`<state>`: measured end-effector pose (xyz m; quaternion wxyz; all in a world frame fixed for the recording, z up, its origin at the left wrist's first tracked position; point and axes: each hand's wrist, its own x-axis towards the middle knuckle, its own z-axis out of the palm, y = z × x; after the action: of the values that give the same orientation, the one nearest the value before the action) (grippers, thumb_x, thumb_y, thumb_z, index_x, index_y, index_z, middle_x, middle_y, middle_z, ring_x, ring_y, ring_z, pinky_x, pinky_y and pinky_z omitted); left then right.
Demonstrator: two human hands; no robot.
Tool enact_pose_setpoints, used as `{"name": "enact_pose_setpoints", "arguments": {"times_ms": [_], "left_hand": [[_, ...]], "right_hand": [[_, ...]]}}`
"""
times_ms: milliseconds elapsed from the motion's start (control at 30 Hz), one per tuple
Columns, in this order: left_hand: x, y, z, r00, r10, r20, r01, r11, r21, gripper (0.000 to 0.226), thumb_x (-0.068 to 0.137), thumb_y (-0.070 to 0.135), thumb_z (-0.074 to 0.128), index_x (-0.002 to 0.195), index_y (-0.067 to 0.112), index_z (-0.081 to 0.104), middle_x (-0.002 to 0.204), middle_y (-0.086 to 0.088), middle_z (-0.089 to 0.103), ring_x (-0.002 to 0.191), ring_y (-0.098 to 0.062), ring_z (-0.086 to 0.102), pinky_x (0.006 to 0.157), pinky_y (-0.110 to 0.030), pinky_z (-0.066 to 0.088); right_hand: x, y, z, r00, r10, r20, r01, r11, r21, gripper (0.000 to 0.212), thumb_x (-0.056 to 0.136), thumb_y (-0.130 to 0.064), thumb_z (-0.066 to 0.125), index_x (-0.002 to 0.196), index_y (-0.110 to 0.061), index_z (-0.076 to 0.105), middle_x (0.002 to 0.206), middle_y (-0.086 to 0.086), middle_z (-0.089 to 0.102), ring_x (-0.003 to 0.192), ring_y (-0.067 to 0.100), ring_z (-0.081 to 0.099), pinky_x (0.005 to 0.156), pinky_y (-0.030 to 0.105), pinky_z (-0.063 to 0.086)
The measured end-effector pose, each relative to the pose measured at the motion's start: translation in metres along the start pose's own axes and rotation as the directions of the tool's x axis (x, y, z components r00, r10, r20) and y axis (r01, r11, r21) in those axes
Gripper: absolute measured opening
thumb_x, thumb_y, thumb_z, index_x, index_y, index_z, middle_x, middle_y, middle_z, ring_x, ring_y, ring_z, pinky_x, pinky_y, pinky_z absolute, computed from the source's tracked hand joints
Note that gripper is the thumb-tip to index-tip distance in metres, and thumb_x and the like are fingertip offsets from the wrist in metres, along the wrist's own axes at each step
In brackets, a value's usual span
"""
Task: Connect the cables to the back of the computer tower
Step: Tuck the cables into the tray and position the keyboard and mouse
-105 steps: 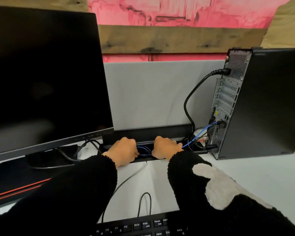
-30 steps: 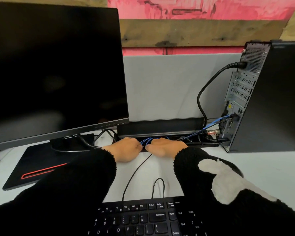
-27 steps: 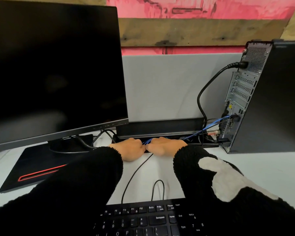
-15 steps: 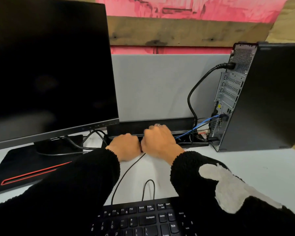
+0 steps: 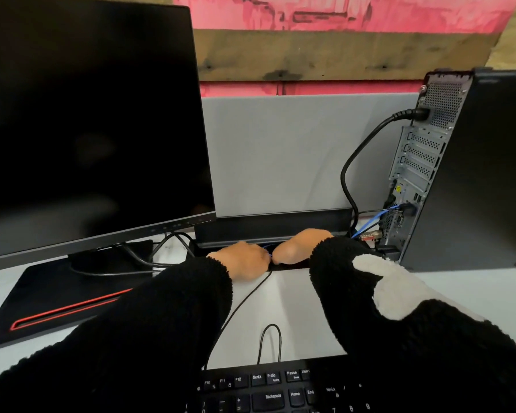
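The black computer tower (image 5: pixel 477 174) stands at the right with its grey back panel (image 5: pixel 420 162) facing left. A thick black power cable (image 5: pixel 347 174) is plugged in near the top, and a blue cable (image 5: pixel 376 218) runs into a lower port. My left hand (image 5: pixel 245 262) and my right hand (image 5: pixel 298 244) sit side by side at the black cable tray (image 5: pixel 274 226) along the desk's back edge. My left hand's curled fingers hold a short stretch of blue cable (image 5: pixel 268 254) that shows between the hands. The right hand's fingers dip into the tray, out of sight.
A large dark monitor (image 5: pixel 87 123) on a black base with a red stripe (image 5: pixel 66 296) fills the left. A black keyboard (image 5: pixel 268 389) lies at the near edge, its thin cables (image 5: pixel 242 302) looping across the white desk. A grey partition (image 5: pixel 280 150) stands behind the tray.
My right hand has come down from the tray's lid and moved slightly right, its fingers now inside the tray. My left hand stays at the tray edge.
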<state>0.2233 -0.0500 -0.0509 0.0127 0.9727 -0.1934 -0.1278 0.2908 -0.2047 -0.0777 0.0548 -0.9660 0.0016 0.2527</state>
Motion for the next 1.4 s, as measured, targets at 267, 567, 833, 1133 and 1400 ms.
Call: {"name": "enact_pose_setpoints", "arguments": {"times_ms": [267,567,833,1133,1400], "left_hand": [[0.01,-0.002,0.012,0.99,-0.003,-0.138,0.01,0.999,0.052,0.034,0.105,0.023,0.036,0.117,0.013,0.065,0.116,-0.005,0.066,0.104,-0.031,0.063,0.083,-0.041,0.053],[0.023,0.0,0.002,0.99,-0.133,0.048,0.135,0.989,-0.052,0.041,0.111,0.023,0.032,0.143,0.011,0.054,0.14,-0.012,0.058,0.123,-0.031,0.059,0.106,-0.042,0.046],[0.029,-0.001,-0.003,0.991,-0.089,0.1,0.085,0.996,0.039,0.043,0.108,0.04,0.039,0.142,0.023,0.061,0.141,-0.004,0.061,0.125,-0.026,0.058,0.11,-0.037,0.042],[0.002,0.001,-0.002,0.971,-0.11,-0.214,0.089,0.991,-0.102,0.029,0.1,0.038,0.058,0.11,0.015,0.073,0.1,-0.007,0.069,0.094,-0.03,0.066,0.083,-0.041,0.057],[-0.001,0.007,0.002,0.987,-0.075,0.143,0.109,0.961,-0.253,0.046,0.107,0.043,0.027,0.099,0.012,0.061,0.098,-0.011,0.062,0.091,-0.03,0.057,0.076,-0.034,0.035]], "right_hand": [[-0.101,-0.006,-0.025,0.955,-0.103,-0.279,0.102,0.995,-0.021,0.016,0.091,-0.028,0.061,0.098,-0.014,0.06,0.105,0.009,0.06,0.094,0.032,0.064,0.081,0.039,0.052],[-0.09,-0.008,-0.014,0.976,0.101,-0.192,-0.109,0.993,-0.032,0.045,0.104,-0.045,0.05,0.126,-0.009,0.066,0.124,0.007,0.067,0.12,0.031,0.063,0.105,0.043,0.05],[-0.086,-0.001,-0.021,0.981,0.113,-0.156,-0.119,0.992,-0.032,0.044,0.108,-0.032,0.052,0.137,0.001,0.058,0.142,0.015,0.061,0.133,0.03,0.058,0.107,0.037,0.046],[-0.08,0.01,-0.01,0.972,0.143,-0.185,-0.149,0.989,-0.023,0.063,0.094,-0.056,0.048,0.141,-0.013,0.047,0.141,0.01,0.058,0.128,0.035,0.057,0.105,0.048,0.047],[-0.102,0.001,0.001,0.849,-0.195,-0.491,0.013,0.937,-0.35,0.033,0.1,-0.033,0.05,0.127,-0.018,0.059,0.122,0.008,0.066,0.117,0.035,0.063,0.1,0.047,0.04]]}}
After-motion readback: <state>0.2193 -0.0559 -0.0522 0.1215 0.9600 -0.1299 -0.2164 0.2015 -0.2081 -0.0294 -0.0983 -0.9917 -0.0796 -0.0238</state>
